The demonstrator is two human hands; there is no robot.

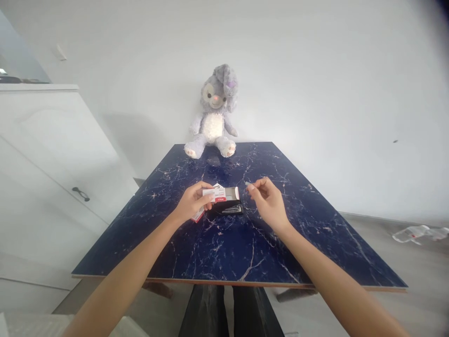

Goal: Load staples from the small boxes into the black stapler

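My left hand (191,201) is closed around a small red-and-white staple box (219,198), its inner tray (231,192) slid partly out to the right. Pinched between the thumb and fingers of my right hand (269,199) is a short greyish strip of staples (248,183), held to the right of the box and apart from it. Just below the box lies a black stapler (234,210) with bright metal showing; the box and my left fingers cover part of it. Another red-and-white piece (198,215) pokes out beneath my left hand, mostly hidden.
A grey plush rabbit (213,124) sits at the far edge of the blue marbled table (231,252), against the wall. To the left stands a white cabinet (45,187) with a dark handle. On the floor at right lies clear plastic packaging (419,233).
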